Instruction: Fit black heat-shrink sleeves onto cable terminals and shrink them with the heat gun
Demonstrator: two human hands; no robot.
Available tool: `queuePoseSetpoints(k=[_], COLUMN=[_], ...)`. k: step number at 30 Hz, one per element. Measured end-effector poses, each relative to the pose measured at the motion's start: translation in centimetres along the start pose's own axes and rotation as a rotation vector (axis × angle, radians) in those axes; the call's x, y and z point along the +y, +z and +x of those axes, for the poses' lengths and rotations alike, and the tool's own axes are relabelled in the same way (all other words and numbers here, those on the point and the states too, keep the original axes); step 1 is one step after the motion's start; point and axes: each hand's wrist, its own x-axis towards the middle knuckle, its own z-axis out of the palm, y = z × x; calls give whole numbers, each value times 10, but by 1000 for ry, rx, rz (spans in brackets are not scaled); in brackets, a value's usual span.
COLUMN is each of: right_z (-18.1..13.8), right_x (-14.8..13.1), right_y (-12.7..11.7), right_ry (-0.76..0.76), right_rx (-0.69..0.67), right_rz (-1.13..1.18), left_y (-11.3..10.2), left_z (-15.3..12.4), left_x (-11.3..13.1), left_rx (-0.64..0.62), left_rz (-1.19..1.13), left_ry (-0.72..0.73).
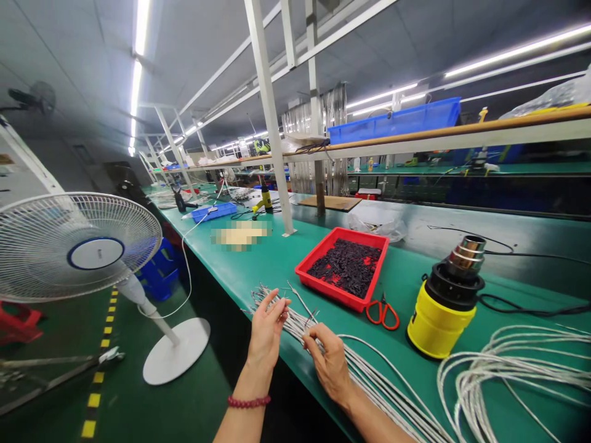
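A bundle of thin white cables point(364, 366) runs along the near edge of the green bench, with stripped wire ends point(261, 295) at its far end. My left hand point(268, 323) is over those ends, fingertips drawn together; whatever is between them is too small to make out. Between thumb and bent forefinger, my right hand point(329, 360) pinches a white cable, and thin wire ends stick up beside it. Just beyond the hands, a red tray point(307, 284) holds many short black pieces point(346, 264) that look like tubing. Red-handled scissors point(382, 314) lie against the tray's corner.
A yellow and black heat gun point(441, 314) stands nozzle-up to the right, near a coil of white cable point(489, 363). A shelf post point(274, 123) rises behind the tray. A blue bin point(394, 126) sits on the shelf. A white floor fan point(95, 252) stands left of the bench.
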Motion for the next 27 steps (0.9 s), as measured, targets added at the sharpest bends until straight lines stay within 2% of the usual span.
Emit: queuePoseSetpoints(k=[10, 27], right_z=[0, -1], right_x=[-1, 4], right_y=[-1, 2], right_ry=[-2, -4], right_rx=[-25, -34], right_rz=[-29, -14], left_y=[-1, -2], left_z=[-2, -2], left_x=[5, 3], left_rx=[-5, -3], left_rz=[-39, -37], left_ry=[-63, -57])
